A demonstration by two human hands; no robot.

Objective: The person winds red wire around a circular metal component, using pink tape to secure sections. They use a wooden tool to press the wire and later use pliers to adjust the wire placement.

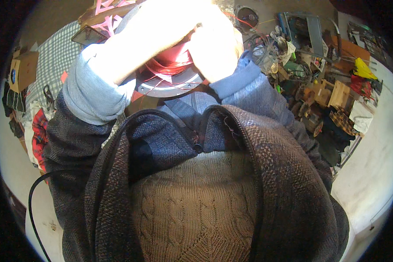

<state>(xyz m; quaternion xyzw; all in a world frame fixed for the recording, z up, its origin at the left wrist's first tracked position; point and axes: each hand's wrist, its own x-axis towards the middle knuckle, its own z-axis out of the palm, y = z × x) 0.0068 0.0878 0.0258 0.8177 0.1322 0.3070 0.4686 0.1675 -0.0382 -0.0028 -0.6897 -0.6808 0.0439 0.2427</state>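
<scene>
Toward twelve o'clock, the person's left hand [181, 16] and right hand [217, 49] meet in bright glare; the fingers are washed out, so I cannot tell whether they are open, closed or gripping anything. From the right hand, the glossy bundle of thin red wire [168, 67] lies at about eight o'clock; from the left hand, nearer six. Its visible strands bow across, roughly nine to three, above the curved rim of a flat grey metal ring [174, 91]. The right hand overlaps the bundle's three o'clock end and looks nearer, so that closeness probably governs the coming move. Bright pink strips [109, 25] lie out toward eleven.
</scene>
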